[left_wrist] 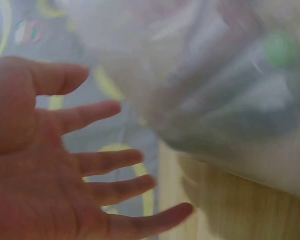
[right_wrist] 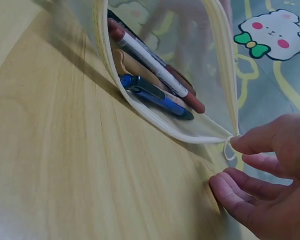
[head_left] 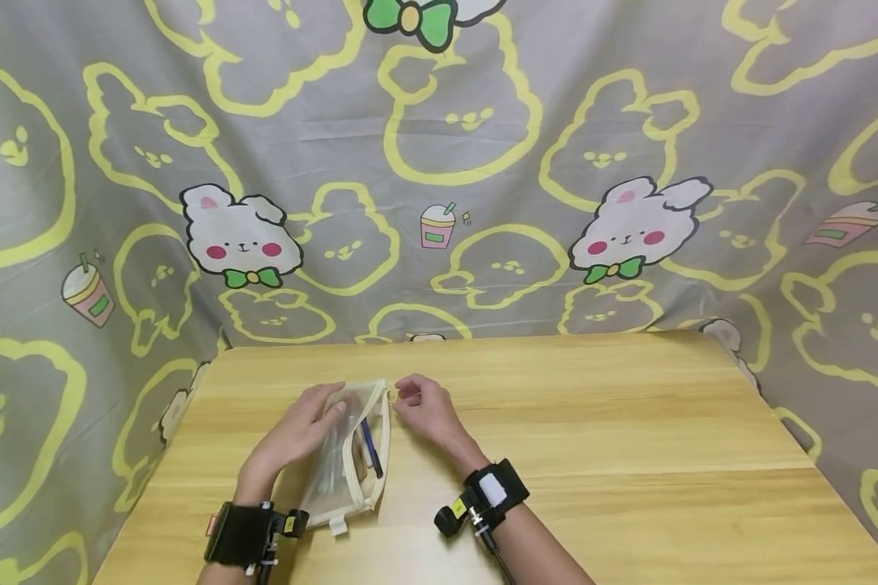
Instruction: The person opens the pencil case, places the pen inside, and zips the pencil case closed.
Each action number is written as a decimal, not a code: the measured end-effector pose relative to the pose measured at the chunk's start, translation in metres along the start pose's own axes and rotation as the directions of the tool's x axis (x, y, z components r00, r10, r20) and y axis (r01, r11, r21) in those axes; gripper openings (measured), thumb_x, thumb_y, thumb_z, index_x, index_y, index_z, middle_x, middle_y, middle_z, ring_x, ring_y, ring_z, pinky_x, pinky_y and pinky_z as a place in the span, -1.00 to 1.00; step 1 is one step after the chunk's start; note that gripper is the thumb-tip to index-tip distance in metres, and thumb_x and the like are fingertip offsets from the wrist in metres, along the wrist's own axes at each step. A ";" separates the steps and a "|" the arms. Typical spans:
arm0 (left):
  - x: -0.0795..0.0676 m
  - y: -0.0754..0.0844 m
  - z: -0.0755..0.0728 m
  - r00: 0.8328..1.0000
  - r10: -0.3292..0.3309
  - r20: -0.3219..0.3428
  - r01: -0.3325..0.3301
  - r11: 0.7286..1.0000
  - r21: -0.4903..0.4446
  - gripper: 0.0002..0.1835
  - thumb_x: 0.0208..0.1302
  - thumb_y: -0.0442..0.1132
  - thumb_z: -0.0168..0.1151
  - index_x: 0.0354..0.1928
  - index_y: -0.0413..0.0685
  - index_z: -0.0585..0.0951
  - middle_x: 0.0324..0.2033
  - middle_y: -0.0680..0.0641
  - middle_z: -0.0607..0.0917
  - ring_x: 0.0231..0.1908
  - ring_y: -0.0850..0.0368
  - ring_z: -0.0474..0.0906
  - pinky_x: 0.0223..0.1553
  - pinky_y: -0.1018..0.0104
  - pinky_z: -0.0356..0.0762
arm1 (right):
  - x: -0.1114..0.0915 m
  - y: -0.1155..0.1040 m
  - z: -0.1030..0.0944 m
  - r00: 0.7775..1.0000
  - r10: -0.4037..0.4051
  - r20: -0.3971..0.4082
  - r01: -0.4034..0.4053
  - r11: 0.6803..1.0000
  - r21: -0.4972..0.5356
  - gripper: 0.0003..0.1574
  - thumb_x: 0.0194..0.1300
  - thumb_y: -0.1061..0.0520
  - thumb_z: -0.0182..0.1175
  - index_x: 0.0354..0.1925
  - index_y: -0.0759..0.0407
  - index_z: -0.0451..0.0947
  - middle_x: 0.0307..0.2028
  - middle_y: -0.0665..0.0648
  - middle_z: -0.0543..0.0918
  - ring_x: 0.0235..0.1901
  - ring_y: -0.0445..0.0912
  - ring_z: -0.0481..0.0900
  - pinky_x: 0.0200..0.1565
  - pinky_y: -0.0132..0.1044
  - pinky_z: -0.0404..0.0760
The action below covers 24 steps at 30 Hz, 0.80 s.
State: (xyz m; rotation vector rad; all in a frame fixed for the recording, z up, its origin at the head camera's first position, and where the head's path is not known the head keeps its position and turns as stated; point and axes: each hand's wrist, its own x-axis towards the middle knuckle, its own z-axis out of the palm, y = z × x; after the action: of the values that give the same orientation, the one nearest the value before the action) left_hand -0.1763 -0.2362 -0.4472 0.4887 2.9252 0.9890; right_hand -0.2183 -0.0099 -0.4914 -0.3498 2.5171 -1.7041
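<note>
A translucent pouch point(head_left: 329, 479) with cream zipper edging lies near the middle of the table, its mouth unzipped and gaping toward the right. Inside are a blue pen point(right_wrist: 160, 97), a white-and-brown marker point(right_wrist: 150, 62) and a tan item point(right_wrist: 127, 65), partly covered. My left hand point(head_left: 300, 426) is at the pouch's left side; in the left wrist view its fingers are spread and nearly straight, facing the clear wall. At the far end of the zipper, my right hand point(head_left: 430, 410) has its thumb by a small cord loop point(right_wrist: 229, 151), with the other fingers loosely bent and apart.
The wooden table point(head_left: 629, 439) extends to both sides. A grey patterned curtain point(head_left: 483, 179) hangs behind and along its sides. Each wrist wears a black strap point(head_left: 245, 532) with a small camera, and a cable point(head_left: 493, 548) trails from the right one.
</note>
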 end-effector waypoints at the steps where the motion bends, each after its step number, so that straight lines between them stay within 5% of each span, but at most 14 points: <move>1: 0.004 -0.002 0.001 1.000 0.001 -0.018 -0.001 1.000 0.028 -0.49 0.52 -0.17 -0.02 0.33 -0.42 0.37 0.29 -0.56 0.29 0.26 -0.51 0.18 0.24 -0.44 0.13 | 0.001 0.000 0.003 1.000 0.002 -0.001 -0.002 1.000 -0.005 -0.60 0.19 0.29 0.30 0.03 0.34 0.58 -0.05 0.31 0.66 -0.12 0.08 0.65 -0.07 -0.09 0.69; 7: 0.029 -0.008 0.002 0.996 0.061 -0.060 -0.054 0.993 0.105 -0.59 0.44 -0.29 0.06 0.21 -0.43 0.50 0.22 -0.57 0.38 0.20 -0.50 0.29 0.21 -0.40 0.24 | 0.008 0.000 0.014 0.998 -0.030 -0.056 0.028 0.999 -0.036 -0.58 0.08 0.31 0.39 -0.04 0.29 0.60 -0.09 0.25 0.66 -0.09 0.07 0.65 -0.07 -0.16 0.69; 14: 0.057 -0.007 -0.001 0.984 0.163 0.079 -0.168 0.984 0.064 -0.61 0.43 -0.34 0.05 0.20 -0.43 0.51 0.15 -0.44 0.53 0.17 -0.39 0.40 0.21 -0.29 0.33 | 0.016 0.004 0.019 0.979 -0.140 -0.145 0.126 0.987 -0.099 -0.65 -0.01 0.33 0.45 -0.19 0.29 0.62 -0.26 0.21 0.69 -0.30 -0.03 0.69 -0.25 -0.32 0.73; 24: 0.073 -0.016 0.010 0.969 0.146 0.200 -0.151 0.988 0.010 -0.66 0.47 -0.31 0.03 0.15 -0.36 0.58 0.00 -0.32 0.65 0.05 -0.25 0.53 0.08 -0.17 0.51 | 0.017 0.004 0.021 0.964 -0.241 -0.113 0.205 0.944 -0.258 -0.78 0.08 0.35 0.36 -0.23 0.27 0.68 -0.31 0.16 0.75 -0.37 -0.13 0.70 -0.32 -0.42 0.71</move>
State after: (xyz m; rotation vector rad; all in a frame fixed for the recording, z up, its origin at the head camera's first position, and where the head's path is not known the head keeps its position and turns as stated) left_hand -0.2493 -0.2205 -0.4588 0.7703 2.7585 0.8612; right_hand -0.2310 -0.0313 -0.5019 -0.5715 2.9025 -1.5369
